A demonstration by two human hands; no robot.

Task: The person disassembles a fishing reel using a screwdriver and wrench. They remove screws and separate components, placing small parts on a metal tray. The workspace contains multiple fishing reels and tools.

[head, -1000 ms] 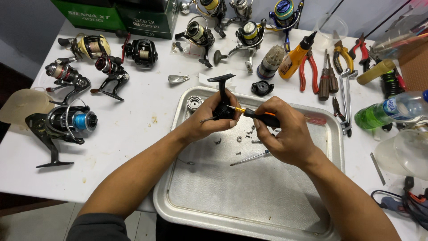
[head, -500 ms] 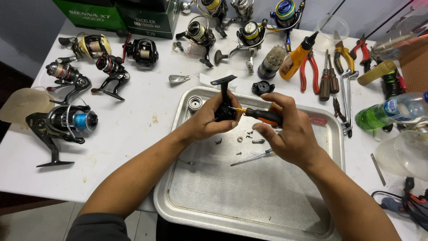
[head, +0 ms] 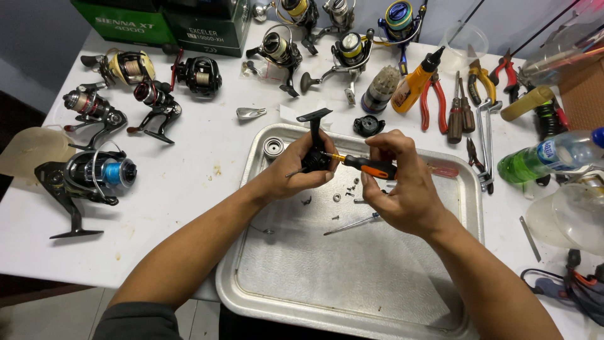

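Reel body [head: 313,151], black, stem and foot sticking up, being held above the far left part of the metal tray [head: 402,296]. Left hand [head: 290,171] closing round it from below and behind, fingers wrapped, thumb pressing on the near side. Right hand [head: 402,189] gripping the screwdriver [head: 368,166] by its orange-and-black handle, fingertips pinching, shaft running level toward the reel's side, tip meeting the body just beside the left thumb.

Doing it well, as a judgement: keeping the shaft square to the screw head, pushing in along the shaft while turning, rolling the handle between fingertips and not cranking from the wrist. Bracing the reel firmly so the foot is not swinging. Working low over the tray, so anything coming loose is dropping among the small screws and washers [head: 340,196] already lying there and not rolling onto the white table [head: 189,189]. Watching for a slipping tip, the left thumb sitting close to the blade.

Lying nearby in the tray: a thin metal shaft [head: 352,223] under the right hand, a round spool part [head: 274,148] in the far left corner. Beyond the tray: a small black cap [head: 369,124], an orange oil bottle [head: 416,80], red-handled pliers [head: 434,101]. Off to the left, a spinning reel with blue line [head: 94,176] resting well apart from the work.
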